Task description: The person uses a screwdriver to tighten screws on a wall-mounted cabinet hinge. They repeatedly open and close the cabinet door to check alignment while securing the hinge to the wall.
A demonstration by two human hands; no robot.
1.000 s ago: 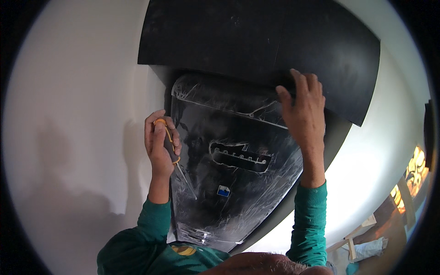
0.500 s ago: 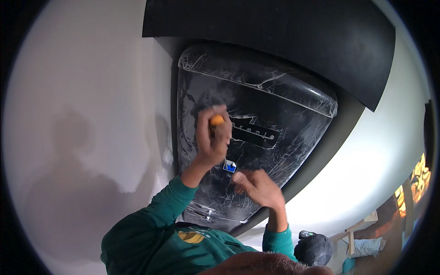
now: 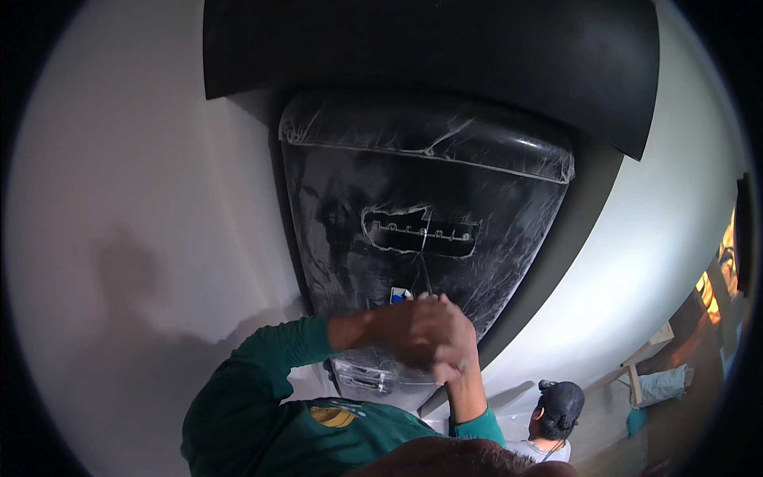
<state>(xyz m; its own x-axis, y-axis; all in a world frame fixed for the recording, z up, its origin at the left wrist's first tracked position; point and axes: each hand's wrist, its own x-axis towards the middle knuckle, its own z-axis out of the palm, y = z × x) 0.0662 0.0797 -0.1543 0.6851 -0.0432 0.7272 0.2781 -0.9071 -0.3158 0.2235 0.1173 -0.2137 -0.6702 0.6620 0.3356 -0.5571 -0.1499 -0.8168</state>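
Note:
My left hand (image 3: 403, 327) and my right hand (image 3: 455, 332) overlap in front of a tall black appliance door (image 3: 334, 187), wrapped in wrinkled clear film. Motion blurs both hands. The left hand's fingers are hidden or smeared, so its hold does not show. My right hand looks closed, its contents hidden. A thin pale line rises from the hands toward a metal lettering strip (image 3: 425, 233); whether it is a tool or a film crease is unclear. Film is torn away raggedly around the lettering. Just above the hands, a blue-and-white sticker (image 3: 399, 296) is partly covered.
A wide black panel (image 3: 429, 48) overhangs the appliance. Pale walls (image 3: 143, 175) flank it, with my shadow on the left one. At lower right stands another person in a dark cap (image 3: 561, 404). Wooden pieces and a pale bundle (image 3: 666, 385) lie beyond.
My left hand, earlier raised beside the lettering around something orange, has come down and right to my right hand. The lettering is now uncovered. The other person's head has shifted in view.

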